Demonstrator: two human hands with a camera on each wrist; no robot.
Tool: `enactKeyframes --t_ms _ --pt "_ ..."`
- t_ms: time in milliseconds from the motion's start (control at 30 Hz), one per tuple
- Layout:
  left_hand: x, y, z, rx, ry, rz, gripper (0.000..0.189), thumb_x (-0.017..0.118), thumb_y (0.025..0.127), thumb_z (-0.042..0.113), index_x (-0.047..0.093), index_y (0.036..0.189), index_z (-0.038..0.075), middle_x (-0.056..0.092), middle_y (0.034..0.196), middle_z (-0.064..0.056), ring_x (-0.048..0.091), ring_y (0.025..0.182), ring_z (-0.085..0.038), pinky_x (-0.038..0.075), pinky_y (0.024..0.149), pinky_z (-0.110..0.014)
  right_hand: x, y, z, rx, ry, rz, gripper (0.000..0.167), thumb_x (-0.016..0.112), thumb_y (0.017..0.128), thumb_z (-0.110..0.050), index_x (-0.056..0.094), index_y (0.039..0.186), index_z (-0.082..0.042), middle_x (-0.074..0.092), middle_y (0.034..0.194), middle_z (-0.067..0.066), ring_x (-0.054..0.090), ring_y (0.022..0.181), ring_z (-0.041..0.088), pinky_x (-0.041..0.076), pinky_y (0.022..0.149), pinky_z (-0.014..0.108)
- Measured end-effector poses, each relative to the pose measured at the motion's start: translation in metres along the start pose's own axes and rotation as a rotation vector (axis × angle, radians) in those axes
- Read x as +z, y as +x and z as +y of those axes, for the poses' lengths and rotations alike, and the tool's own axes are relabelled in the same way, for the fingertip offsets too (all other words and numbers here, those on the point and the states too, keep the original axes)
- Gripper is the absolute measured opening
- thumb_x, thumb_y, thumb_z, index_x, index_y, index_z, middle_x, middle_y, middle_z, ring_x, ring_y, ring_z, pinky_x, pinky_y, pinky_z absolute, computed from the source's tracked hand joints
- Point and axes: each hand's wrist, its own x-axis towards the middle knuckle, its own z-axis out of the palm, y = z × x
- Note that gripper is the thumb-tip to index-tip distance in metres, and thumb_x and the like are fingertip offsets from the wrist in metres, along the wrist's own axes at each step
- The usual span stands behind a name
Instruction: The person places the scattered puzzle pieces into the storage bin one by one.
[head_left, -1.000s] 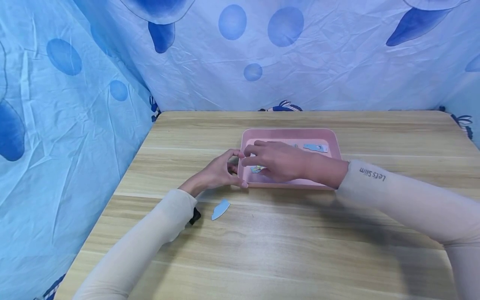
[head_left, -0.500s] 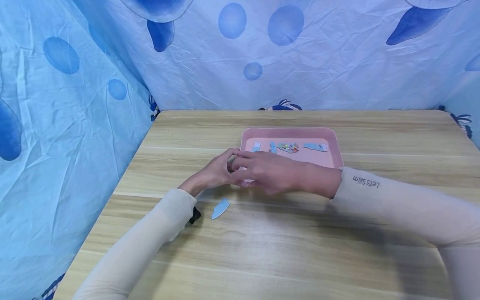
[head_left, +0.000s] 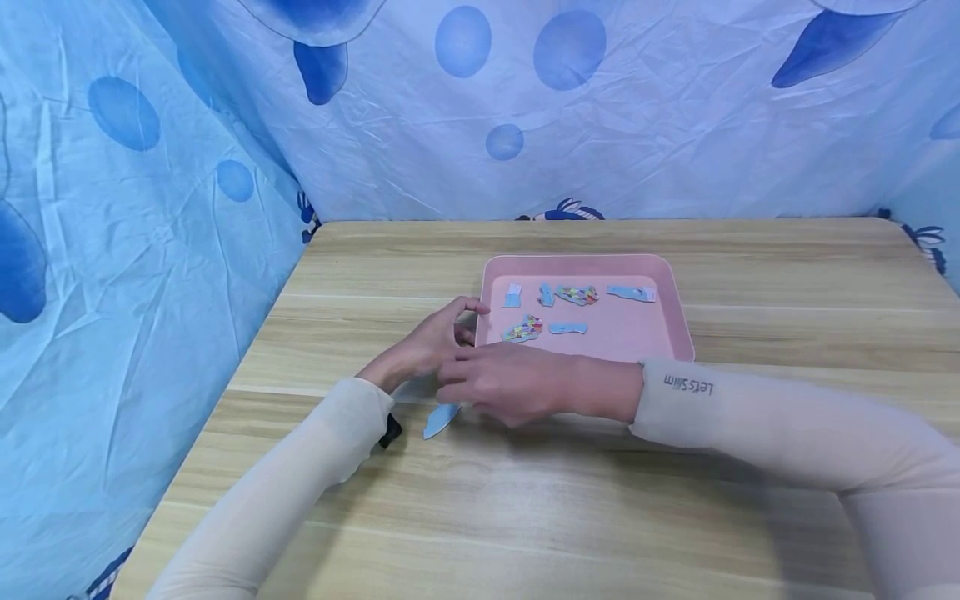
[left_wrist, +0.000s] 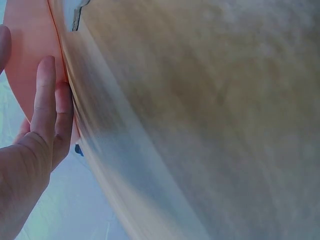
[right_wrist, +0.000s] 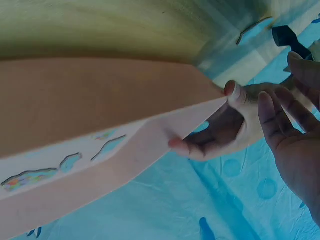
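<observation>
My left hand (head_left: 423,342) holds the left end of the pink tray (head_left: 585,265). In the right wrist view its thumb and a finger are on either side of the tray's corner. My right hand (head_left: 510,383) is in front of the tray's near left side, fingers loosely bent. In the right wrist view nothing shows between the right hand's fingers (right_wrist: 267,112). Just beyond its fingertips, a light blue puzzle piece (head_left: 440,423) lies on the table, partly covered by them in the head view. Several puzzle pieces lie in the tray, among them a multicoloured one (head_left: 522,328) and a narrow blue one (head_left: 567,328).
A small black object (head_left: 390,431) sits at the left cuff, beside the loose piece. The wooden table (head_left: 600,517) reaches back to a blue patterned cloth (head_left: 637,150), which also hangs along the left side.
My right hand has moved out of the tray toward me and slightly left, to the loose piece. More pieces in the tray are uncovered. The left hand stays at the tray.
</observation>
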Motion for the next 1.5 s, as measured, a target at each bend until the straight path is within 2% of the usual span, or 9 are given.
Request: enactKeyframes --t_ms 300,500,700,833,1000,1167,1400,1500 --pt "-0.001 0.0 -0.002 0.008 -0.046 -0.02 0.072 0.076 0.077 0.002 0.041 0.137 0.018 0.064 0.112 -0.012 0.062 0.102 -0.023 0.05 0.074 -0.032 0.007 0.014 -0.005 0.026 -0.019 -0.113 0.031 0.068 0.083 -0.008 0.063 0.114 -0.013 0.058 0.105 -0.001 0.052 0.095 0.014 0.045 0.084 0.026" --pt "0.0 0.0 -0.001 0.009 -0.046 -0.013 0.074 0.076 0.075 -0.001 0.041 0.137 0.018 0.062 0.115 -0.012 0.062 0.102 -0.023 0.05 0.076 -0.032 0.016 0.022 -0.008 0.041 -0.116 -0.167 0.03 0.07 0.084 -0.019 0.061 0.113 -0.013 0.06 0.1 -0.002 0.054 0.093 0.017 0.04 0.092 0.028" --pt "0.002 0.001 -0.002 0.022 -0.022 -0.003 0.072 0.076 0.076 0.0 0.041 0.137 0.017 0.062 0.114 -0.012 0.063 0.099 -0.022 0.05 0.074 -0.032 0.029 0.024 -0.013 0.067 -0.181 -0.198 0.031 0.066 0.09 -0.031 0.057 0.114 -0.014 0.06 0.098 -0.003 0.054 0.09 0.017 0.04 0.09 0.03" --pt "0.002 0.001 -0.002 0.029 -0.014 0.009 0.072 0.079 0.076 0.004 0.041 0.136 0.017 0.064 0.11 -0.011 0.063 0.098 -0.021 0.051 0.073 -0.033 0.034 0.024 -0.014 0.081 -0.202 -0.223 0.034 0.065 0.09 -0.031 0.056 0.119 -0.015 0.06 0.102 -0.003 0.053 0.091 0.016 0.041 0.087 0.029" --pt "0.002 0.001 0.0 0.007 -0.008 0.016 0.073 0.079 0.076 0.005 0.041 0.136 0.02 0.065 0.106 -0.009 0.063 0.096 -0.019 0.052 0.071 -0.033 0.036 0.025 -0.014 0.077 -0.231 -0.239 0.036 0.065 0.09 -0.029 0.056 0.123 -0.018 0.059 0.103 -0.003 0.054 0.094 0.017 0.043 0.084 0.03" --pt "0.002 0.001 0.001 -0.009 0.003 0.017 0.074 0.081 0.075 0.008 0.041 0.136 0.021 0.065 0.105 -0.007 0.063 0.096 -0.019 0.052 0.071 -0.034 0.038 0.026 -0.014 0.073 -0.218 -0.251 0.032 0.058 0.094 -0.02 0.056 0.126 -0.022 0.057 0.106 -0.002 0.052 0.097 0.017 0.044 0.079 0.029" --pt "0.002 0.001 0.001 -0.024 0.003 0.02 0.08 0.088 0.07 0.02 0.042 0.135 0.023 0.066 0.104 -0.007 0.063 0.097 -0.019 0.05 0.071 -0.034 0.038 0.027 -0.015 0.045 -0.205 -0.271 0.026 0.053 0.098 -0.02 0.061 0.123 -0.025 0.057 0.109 -0.003 0.053 0.099 0.018 0.042 0.09 0.033" --pt "0.001 0.001 0.002 -0.03 -0.005 0.016 0.083 0.089 0.068 0.022 0.041 0.136 0.023 0.066 0.106 -0.009 0.063 0.098 -0.02 0.049 0.073 -0.035 0.038 0.027 -0.016 0.031 -0.233 -0.274 0.021 0.053 0.099 -0.021 0.063 0.116 -0.024 0.058 0.105 -0.004 0.055 0.097 0.017 0.042 0.09 0.034"
